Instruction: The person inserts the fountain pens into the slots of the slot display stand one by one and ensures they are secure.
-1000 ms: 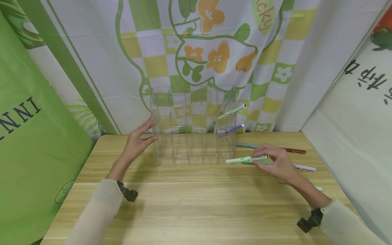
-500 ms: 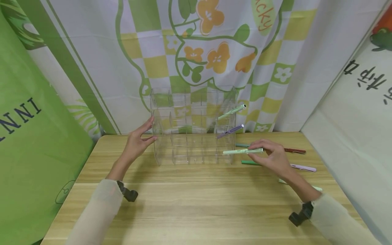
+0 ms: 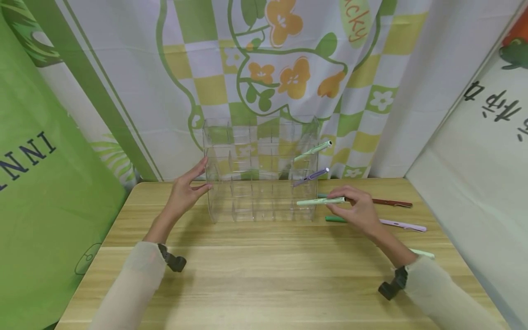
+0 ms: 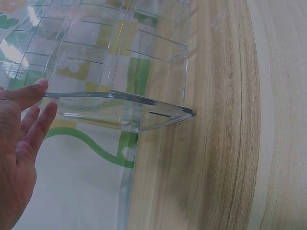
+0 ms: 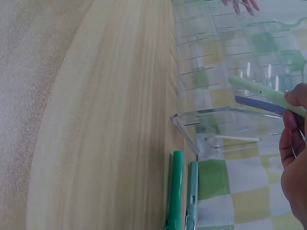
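A clear acrylic pen rack (image 3: 241,211) with rows of small compartments stands upright at the back of the table. My left hand (image 3: 185,189) pinches its left side panel, thumb at the front edge and fingers along the outside, as the left wrist view also shows. My right hand (image 3: 355,208) pinches a light green pen (image 3: 314,201) near its right end. That pen's left tip overlaps the rack's lower right compartments in the head view. Above it, a purple pen (image 3: 312,176) and another light green pen (image 3: 314,149) lean out of the rack's right column.
On the wooden table (image 3: 247,275) to the right lie a dark red pen (image 3: 393,202), a lilac pen (image 3: 404,225), a green pen (image 5: 176,187), a teal pen (image 5: 193,191) and a pale green pen (image 3: 422,253). A patterned curtain (image 3: 210,89) hangs right behind the rack.
My right hand has moved left and slightly up with the light green pen, bringing its tip over the rack's right part. My left hand has stayed at the rack's side.
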Motion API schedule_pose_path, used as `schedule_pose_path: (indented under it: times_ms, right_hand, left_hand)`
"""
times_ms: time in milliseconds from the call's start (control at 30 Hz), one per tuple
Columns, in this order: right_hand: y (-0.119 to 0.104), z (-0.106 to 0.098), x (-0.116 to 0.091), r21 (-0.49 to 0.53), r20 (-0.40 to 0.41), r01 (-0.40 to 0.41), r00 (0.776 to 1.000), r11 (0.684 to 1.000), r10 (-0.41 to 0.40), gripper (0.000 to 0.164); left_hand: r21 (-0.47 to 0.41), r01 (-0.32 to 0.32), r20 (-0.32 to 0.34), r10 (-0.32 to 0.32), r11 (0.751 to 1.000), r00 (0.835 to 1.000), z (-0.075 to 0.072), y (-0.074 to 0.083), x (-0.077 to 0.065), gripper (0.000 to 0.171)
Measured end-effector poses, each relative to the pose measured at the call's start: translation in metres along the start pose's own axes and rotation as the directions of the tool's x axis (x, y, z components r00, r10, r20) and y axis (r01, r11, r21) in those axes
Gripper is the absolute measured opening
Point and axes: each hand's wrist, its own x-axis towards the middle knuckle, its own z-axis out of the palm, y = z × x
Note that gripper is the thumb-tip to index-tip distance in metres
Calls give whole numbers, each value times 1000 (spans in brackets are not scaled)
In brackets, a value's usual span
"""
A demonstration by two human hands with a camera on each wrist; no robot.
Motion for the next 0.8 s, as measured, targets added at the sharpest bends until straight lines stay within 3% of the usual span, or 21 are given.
schedule_pose_path:
  times_ms: [333, 800]
  right_hand:
    - [10, 12, -1, -132, -9, -26, 1000, 991, 25, 25]
    - [20, 24, -1, -209, -17, -38, 999, 977, 36, 22]
  left_hand:
    - [-1, 5, 2, -5, 1000, 1000, 0, 0, 0, 81]
    - [1, -11, -11, 11, 1000, 1000, 0, 2, 0, 79]
